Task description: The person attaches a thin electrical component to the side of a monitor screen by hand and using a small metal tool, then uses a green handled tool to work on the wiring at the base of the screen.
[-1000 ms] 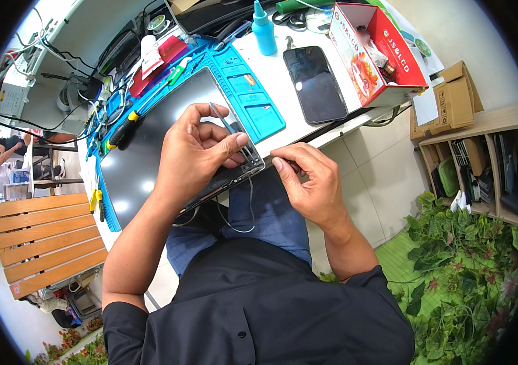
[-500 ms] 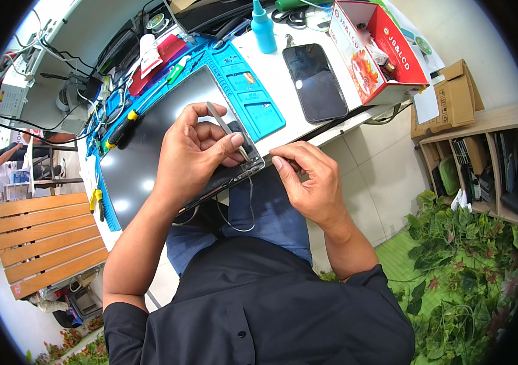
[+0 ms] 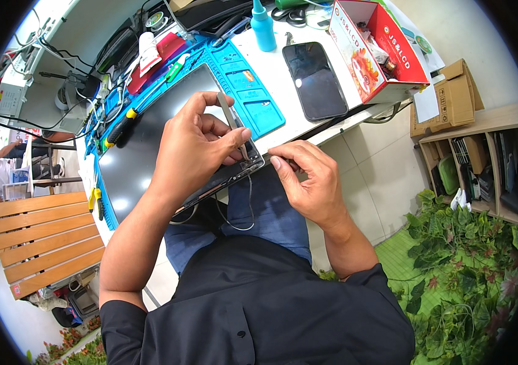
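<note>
While a thin grey cable (image 3: pixel 252 210) loops over the lap (image 3: pixel 274 216) below the near edge of a dark screen panel (image 3: pixel 143 158), the right hand (image 3: pixel 308 176) holds thumb and forefinger together beside the panel's corner; whether they pinch anything is hard to tell. The left hand (image 3: pixel 198 137) grips a slim metal tool (image 3: pixel 225 109), tip down at that corner. Broad and thin, the panel should prove stiff, light but brittle, slippery on its face: best held by opposite rims. It lies over a blue mat (image 3: pixel 265 121) on the table (image 3: pixel 280 85); a black phone (image 3: pixel 315 82) rests beyond.
</note>
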Tool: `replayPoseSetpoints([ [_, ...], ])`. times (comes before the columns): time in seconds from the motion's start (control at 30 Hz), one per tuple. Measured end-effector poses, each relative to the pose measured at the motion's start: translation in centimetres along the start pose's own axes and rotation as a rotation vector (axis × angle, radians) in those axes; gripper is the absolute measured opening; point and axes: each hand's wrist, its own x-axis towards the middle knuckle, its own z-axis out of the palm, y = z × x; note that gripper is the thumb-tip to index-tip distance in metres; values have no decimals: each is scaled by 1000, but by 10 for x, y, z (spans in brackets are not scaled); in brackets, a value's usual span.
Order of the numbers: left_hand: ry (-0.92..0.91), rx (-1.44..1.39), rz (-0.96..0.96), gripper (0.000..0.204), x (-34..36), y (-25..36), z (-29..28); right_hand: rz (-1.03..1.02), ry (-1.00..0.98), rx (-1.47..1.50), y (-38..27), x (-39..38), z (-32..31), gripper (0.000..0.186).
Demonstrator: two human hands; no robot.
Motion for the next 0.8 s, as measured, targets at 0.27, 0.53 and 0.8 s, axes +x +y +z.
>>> replayPoseSetpoints([
  [0.27,-15,-35,-17,50,-1,1,3,-22,-11,-20,0,-1,2,12],
  [0.53,14,-123,31,45,-3,-9,4,-51,-8,-42,0,-1,3,14],
  [0.8,25,-137,72,48,-8,-12,5,-58,-16,-53,-1,0,2,13],
])
